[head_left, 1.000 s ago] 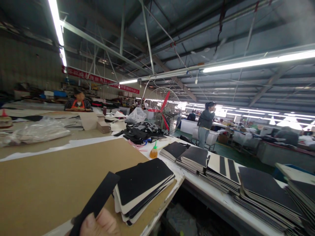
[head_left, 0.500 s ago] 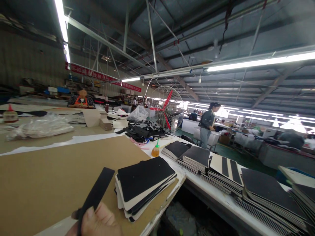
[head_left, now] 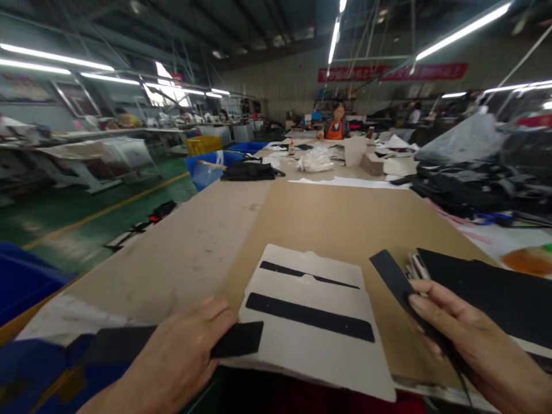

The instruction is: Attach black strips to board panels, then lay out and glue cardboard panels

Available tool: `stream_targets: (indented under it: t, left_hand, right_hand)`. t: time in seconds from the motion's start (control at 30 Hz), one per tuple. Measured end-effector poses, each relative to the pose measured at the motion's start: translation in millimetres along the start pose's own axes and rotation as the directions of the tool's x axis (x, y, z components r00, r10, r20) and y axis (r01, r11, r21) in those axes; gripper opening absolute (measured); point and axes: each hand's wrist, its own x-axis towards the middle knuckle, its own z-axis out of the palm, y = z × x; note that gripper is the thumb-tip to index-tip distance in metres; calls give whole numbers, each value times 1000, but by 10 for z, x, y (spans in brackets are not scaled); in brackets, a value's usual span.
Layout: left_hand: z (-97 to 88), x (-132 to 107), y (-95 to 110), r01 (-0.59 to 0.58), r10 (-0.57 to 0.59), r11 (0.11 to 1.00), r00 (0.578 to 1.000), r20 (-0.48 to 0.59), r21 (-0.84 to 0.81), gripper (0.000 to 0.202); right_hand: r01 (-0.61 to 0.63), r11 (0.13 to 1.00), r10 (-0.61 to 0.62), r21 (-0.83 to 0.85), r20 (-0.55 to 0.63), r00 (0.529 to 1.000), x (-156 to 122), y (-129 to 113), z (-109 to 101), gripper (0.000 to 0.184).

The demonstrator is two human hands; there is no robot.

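Observation:
A cream panel lies at the table's near edge, with two black strips across it. At its lower left corner, my left hand is closed around a long black strip, whose other end shows on the far side of the hand. To the right of the panel, my right hand pinches another black strip between thumb and fingers, its free end pointing up and left. Just behind the right hand is a stack of black and cream panels, partly covered by it.
A blue bin stands at the left edge. Black fabric and a plastic bag are heaped at the right, beyond a blurred bottle of orange liquid. A person in an orange apron is at the far end.
My view has swung left from the stacks and fan to the table in front. My left hand and the cream panel have come into view. The right hand still holds its strip.

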Motion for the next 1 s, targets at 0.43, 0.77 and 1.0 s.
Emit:
stream_targets:
  t: [0.43, 0.77, 1.0]
  left_hand:
    - [293, 590, -31, -195, 195, 981, 981, 1, 7, 49]
    - [648, 643, -185, -240, 226, 966, 963, -146, -92, 60]
    - [729, 640, -206, -266, 231, 954, 946, -226, -137, 60]
  right_hand:
    - [141, 950, -30, -277, 370, 928, 401, -314, 992, 42]
    - [387, 731, 37, -563, 598, 801, 725, -158, 1626, 34]
    - [406, 718, 83, -565, 649, 756, 922, 61, 1845, 35]
